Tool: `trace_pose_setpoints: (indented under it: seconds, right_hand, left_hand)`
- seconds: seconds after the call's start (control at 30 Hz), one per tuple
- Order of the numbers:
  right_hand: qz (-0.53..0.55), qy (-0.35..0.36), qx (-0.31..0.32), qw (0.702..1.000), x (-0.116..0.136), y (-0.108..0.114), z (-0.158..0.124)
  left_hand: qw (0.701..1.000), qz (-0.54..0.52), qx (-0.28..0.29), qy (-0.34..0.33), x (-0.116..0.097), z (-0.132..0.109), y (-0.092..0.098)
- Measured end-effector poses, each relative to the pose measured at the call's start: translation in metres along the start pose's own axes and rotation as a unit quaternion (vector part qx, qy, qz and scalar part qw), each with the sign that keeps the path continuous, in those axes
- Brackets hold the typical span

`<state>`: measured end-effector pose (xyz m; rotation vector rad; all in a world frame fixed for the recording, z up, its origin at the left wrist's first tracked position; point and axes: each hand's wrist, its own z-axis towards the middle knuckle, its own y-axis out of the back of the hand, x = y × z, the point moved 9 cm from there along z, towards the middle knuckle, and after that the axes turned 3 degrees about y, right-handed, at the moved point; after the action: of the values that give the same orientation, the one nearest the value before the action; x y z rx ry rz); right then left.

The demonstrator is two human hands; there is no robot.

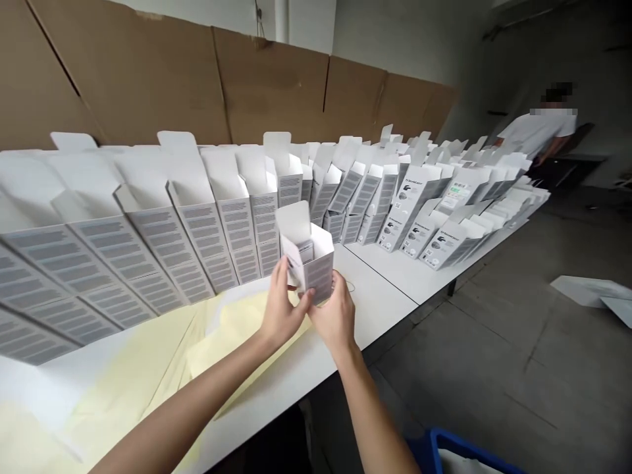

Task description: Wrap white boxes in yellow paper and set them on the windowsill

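Both my hands hold a small white carton box (309, 253) with grey printed text, its top flap standing open. My left hand (282, 309) grips the box's left side with fingers wrapped round it. My right hand (336, 316) closes on its lower right side. The box is lifted just above the white table (385, 303), in front of long rows of the same open boxes (207, 224). Pale yellow paper sheets (162, 368) lie on the table under my forearms.
More open boxes (444, 210) fill a second table further right. Brown cardboard sheets (197, 85) lean on the wall behind. A person in a white shirt (540, 131) stands at the far end. A blue bin (444, 454) sits below; flat cartons (592, 293) lie on the floor.
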<state>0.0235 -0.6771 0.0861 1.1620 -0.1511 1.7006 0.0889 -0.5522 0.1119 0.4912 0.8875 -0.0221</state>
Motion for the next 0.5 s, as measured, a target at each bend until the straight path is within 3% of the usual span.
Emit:
trace_pose_setpoints:
  seconds: [0.1,0.23,0.33,0.5]
  right_hand:
    - [-0.014,-0.064,0.007,0.998,-0.043,0.002,0.036]
    - [-0.022,-0.085,0.039,0.995,-0.085,-0.021,0.086]
    - [-0.033,-0.088,0.066,0.993,-0.109,-0.049,0.116]
    - [-0.048,-0.075,0.098,0.991,-0.123,-0.093,0.141]
  left_hand:
    - [0.998,-0.03,0.052,0.014,0.011,0.025,-0.052]
    - [0.993,-0.014,0.097,0.064,0.031,0.063,-0.096]
    - [0.985,0.03,0.11,0.13,0.059,0.086,-0.111]
    - [0.978,0.057,0.091,0.177,0.097,0.106,-0.111]
